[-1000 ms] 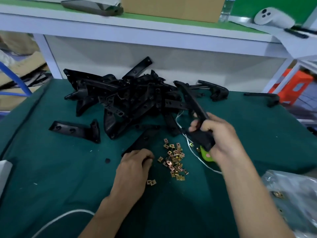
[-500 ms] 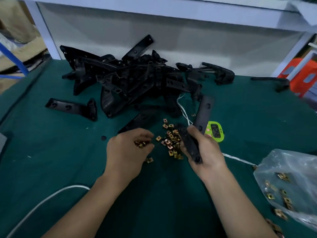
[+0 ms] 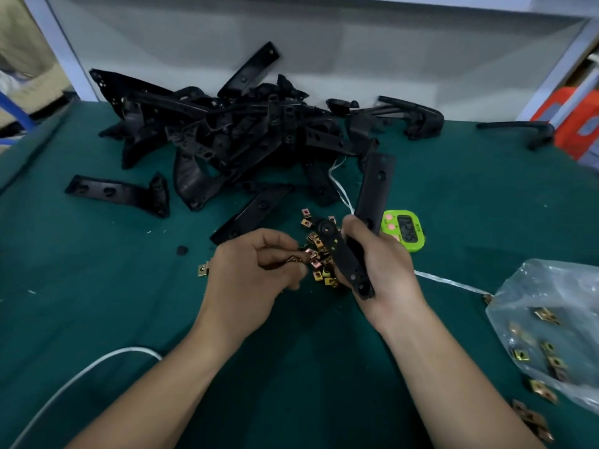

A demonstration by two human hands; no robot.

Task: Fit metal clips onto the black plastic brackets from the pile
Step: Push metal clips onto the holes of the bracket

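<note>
A heap of black plastic brackets (image 3: 233, 137) lies at the back of the green table. My right hand (image 3: 379, 267) grips one black bracket (image 3: 372, 196); its long arm points up and away, its short end sticks out below my palm. My left hand (image 3: 252, 270) pinches a small brass-coloured metal clip (image 3: 295, 259) between thumb and fingers, just left of the bracket's short end. Between the hands lies a loose pile of metal clips (image 3: 319, 254). One clip (image 3: 203, 269) lies apart, left of my left hand.
A single bracket (image 3: 120, 192) lies at the left, another (image 3: 252, 209) just beyond my left hand. A green timer (image 3: 405, 230) sits behind my right hand. A clear bag of clips (image 3: 551, 328) is at the right. A white cord (image 3: 74, 380) crosses the near left.
My right hand has brought the bracket down from above the pile to the clips. My left hand has lifted a clip off the table and holds it next to the bracket.
</note>
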